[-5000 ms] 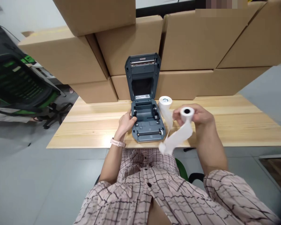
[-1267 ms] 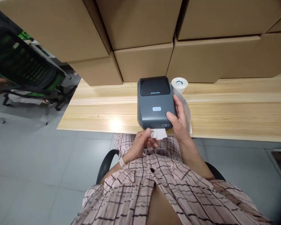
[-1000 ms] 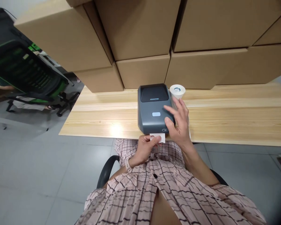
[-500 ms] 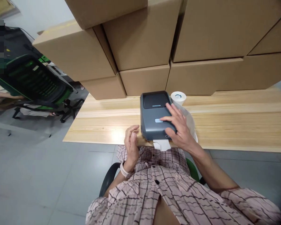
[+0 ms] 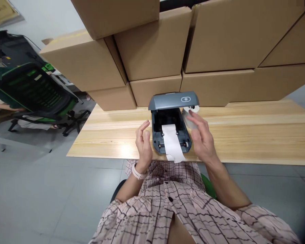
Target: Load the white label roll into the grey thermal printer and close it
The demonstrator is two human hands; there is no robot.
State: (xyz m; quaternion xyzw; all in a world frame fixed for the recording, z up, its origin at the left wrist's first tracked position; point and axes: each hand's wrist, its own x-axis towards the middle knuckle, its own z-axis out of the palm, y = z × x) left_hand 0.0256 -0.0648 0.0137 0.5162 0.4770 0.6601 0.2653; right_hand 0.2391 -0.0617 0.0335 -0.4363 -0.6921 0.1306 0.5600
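Note:
A dark grey label printer (image 5: 157,139) stands at the table's front edge with its lid (image 5: 171,101) raised. From its dark inside a strip of white label paper (image 5: 172,140) runs out over the front and hangs past the edge. Just left of the printer, my left hand (image 5: 143,144) is held up, fingers apart and nothing in it. My right hand (image 5: 202,137) is at the printer's right side with its fingers spread, near a white paper roll (image 5: 189,115) standing behind it. The fingers hide part of that roll.
Stacked cardboard boxes (image 5: 152,51) line the back of the wooden table (image 5: 112,135). At the left are a black and green office chair (image 5: 33,88) and part of another person with an arm (image 5: 0,106) on a desk.
The printer's lid has swung up and back, exposing the inside and the paper strip. My right hand has come off the lid to the right; my left hand has risen slightly.

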